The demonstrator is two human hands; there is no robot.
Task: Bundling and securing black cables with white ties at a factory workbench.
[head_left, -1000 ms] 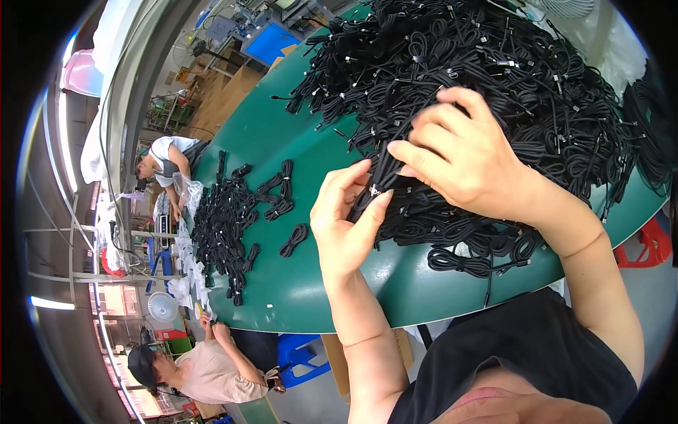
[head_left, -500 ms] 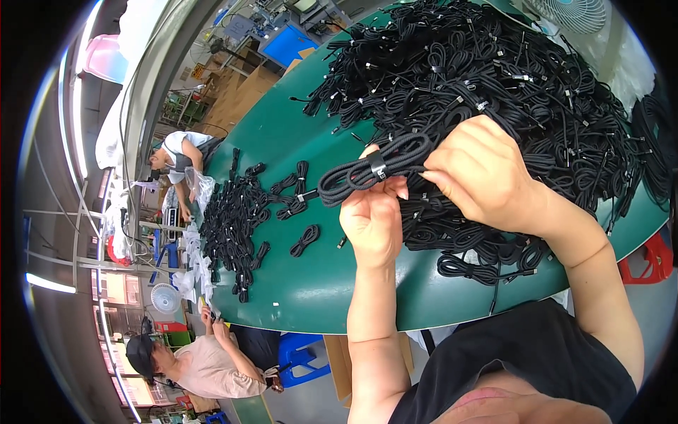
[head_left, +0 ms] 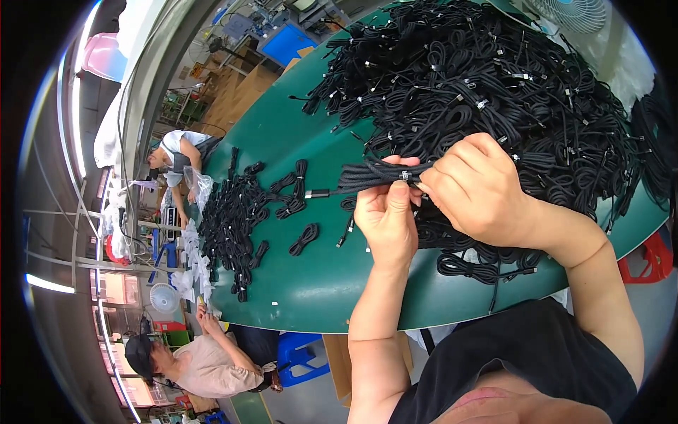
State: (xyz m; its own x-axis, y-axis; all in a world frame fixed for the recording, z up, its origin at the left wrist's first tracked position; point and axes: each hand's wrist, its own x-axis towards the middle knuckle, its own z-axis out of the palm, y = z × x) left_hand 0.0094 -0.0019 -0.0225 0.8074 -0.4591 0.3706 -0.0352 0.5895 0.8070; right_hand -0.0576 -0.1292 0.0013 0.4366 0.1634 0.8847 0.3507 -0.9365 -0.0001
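Note:
Above the table I hold a coiled black braided cable (head_left: 364,174) between both hands. A black strap with white print wraps its middle, and a metal plug sticks out to the left. My left hand (head_left: 387,219) pinches the bundle from below, with thumb and fingers at the strap. My right hand (head_left: 473,187) is closed round the bundle's right end, which its fingers hide. Behind the hands lies a large heap of black cables (head_left: 487,71). To the left, a smaller pile of bundled cables (head_left: 236,219) lies on the green table (head_left: 311,283), with a single bundle (head_left: 304,239) beside it.
Two other people, a person in a light shirt (head_left: 215,367) and a person farther back (head_left: 180,159), are at the table's left side. A blue stool (head_left: 300,359) and a cardboard box (head_left: 339,367) stand below the near edge. A fan (head_left: 575,13) is at the far right.
The cable bundle has turned from its broad looped face to a narrower side view and shifted slightly right. My left hand has moved right, its thumb now on the strap; my right hand has closed further.

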